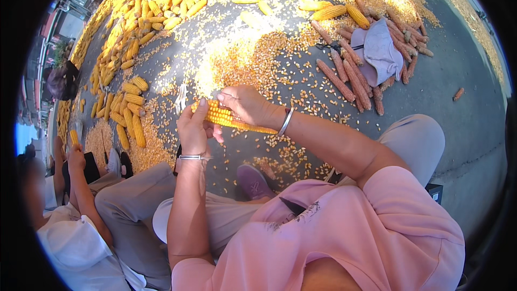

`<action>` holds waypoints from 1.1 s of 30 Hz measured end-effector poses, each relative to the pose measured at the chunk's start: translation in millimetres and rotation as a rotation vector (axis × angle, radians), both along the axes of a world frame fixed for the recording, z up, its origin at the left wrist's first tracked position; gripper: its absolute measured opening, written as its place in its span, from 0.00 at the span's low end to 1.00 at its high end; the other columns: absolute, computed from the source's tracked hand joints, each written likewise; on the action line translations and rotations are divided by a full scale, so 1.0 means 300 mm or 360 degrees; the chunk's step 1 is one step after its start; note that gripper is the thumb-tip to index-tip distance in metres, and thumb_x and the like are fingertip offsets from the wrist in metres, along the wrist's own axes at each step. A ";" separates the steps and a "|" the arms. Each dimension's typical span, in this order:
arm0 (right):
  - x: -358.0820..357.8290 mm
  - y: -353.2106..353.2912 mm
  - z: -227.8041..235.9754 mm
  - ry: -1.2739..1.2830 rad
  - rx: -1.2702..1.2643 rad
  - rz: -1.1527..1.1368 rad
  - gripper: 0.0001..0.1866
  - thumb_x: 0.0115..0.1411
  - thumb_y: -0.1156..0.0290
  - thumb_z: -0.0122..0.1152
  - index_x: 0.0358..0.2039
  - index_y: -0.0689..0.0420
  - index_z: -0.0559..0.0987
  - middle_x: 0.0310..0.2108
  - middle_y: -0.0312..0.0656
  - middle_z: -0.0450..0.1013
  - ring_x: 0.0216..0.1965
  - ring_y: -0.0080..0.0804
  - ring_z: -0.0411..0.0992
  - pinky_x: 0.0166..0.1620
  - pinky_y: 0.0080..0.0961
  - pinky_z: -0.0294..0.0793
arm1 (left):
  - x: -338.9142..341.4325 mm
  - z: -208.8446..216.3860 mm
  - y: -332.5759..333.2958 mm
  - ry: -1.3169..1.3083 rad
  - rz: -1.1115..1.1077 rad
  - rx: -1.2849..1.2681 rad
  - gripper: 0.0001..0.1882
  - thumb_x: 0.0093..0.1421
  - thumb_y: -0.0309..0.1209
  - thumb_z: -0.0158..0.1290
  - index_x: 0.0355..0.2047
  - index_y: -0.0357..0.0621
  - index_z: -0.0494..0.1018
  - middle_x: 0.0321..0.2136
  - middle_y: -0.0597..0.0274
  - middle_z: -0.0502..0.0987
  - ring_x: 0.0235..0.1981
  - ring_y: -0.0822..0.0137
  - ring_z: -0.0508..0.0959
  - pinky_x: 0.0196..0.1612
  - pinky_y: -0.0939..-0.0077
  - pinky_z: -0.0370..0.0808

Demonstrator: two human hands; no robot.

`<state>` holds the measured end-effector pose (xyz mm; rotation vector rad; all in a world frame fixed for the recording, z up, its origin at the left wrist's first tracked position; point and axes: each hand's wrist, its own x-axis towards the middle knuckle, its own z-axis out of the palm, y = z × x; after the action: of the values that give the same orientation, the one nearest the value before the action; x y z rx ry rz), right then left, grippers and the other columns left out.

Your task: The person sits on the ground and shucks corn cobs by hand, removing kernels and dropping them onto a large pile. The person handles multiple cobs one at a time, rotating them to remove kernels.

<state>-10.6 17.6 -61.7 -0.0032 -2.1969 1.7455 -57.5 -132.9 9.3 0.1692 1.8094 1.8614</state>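
Observation:
A yellow corn cob (229, 119) lies crosswise between my two hands, with part of its kernels gone along one side. My left hand (195, 126) grips its left end, thumb on top and fingers curled beneath. Over the middle of the cob, my right hand (245, 105) is closed with its thumb pressed against the kernels; its fingertips are partly hidden. Loose kernels (250, 62) are heaped on the ground just beyond my hands, and more are scattered below the cob.
A large pile of unshelled cobs (156, 2) stretches across the far left. At right, a pale cap (375, 51) rests on bare reddish cobs (353, 78). Another person (81, 237) sits close on my left, holding a cob (74, 137). My shoe (254, 181) is among kernels.

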 end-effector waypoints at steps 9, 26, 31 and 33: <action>0.035 -0.010 0.060 -0.0058 0.0280 0.0144 0.21 0.71 0.56 0.45 0.33 0.61 0.76 0.25 0.57 0.74 0.28 0.53 0.75 0.34 0.41 0.73 | -0.006 -0.016 -0.014 -0.0040 0.0016 -0.0085 0.17 0.69 0.39 0.49 0.35 0.33 0.68 0.20 0.54 0.75 0.12 0.67 0.74 0.11 0.73 0.74; 0.015 -0.015 -0.005 -0.0067 0.0161 -0.0058 0.19 0.70 0.60 0.48 0.30 0.61 0.77 0.24 0.54 0.74 0.26 0.48 0.73 0.32 0.38 0.71 | 0.021 -0.048 -0.004 0.0032 0.0062 -0.0199 0.15 0.69 0.35 0.48 0.35 0.32 0.66 0.17 0.51 0.74 0.11 0.63 0.76 0.10 0.71 0.74; 0.019 0.023 -0.008 -0.0086 -0.0058 0.0014 0.22 0.69 0.57 0.50 0.29 0.63 0.77 0.22 0.50 0.73 0.23 0.36 0.70 0.30 0.34 0.68 | 0.049 0.026 0.017 0.0194 -0.0015 -0.0297 0.17 0.70 0.36 0.47 0.38 0.29 0.69 0.20 0.51 0.76 0.13 0.64 0.78 0.13 0.73 0.75; 0.013 0.019 0.001 -0.0130 -0.0323 0.0175 0.23 0.69 0.55 0.50 0.30 0.63 0.77 0.24 0.49 0.74 0.25 0.34 0.71 0.31 0.33 0.70 | 0.046 0.022 0.018 0.0185 0.0005 -0.0263 0.16 0.69 0.36 0.49 0.35 0.31 0.68 0.18 0.53 0.74 0.11 0.65 0.76 0.11 0.72 0.74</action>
<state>-6.6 23.2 -61.4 -0.0019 -2.1009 2.0563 -43.8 -127.6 16.0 0.2180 2.0338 1.7260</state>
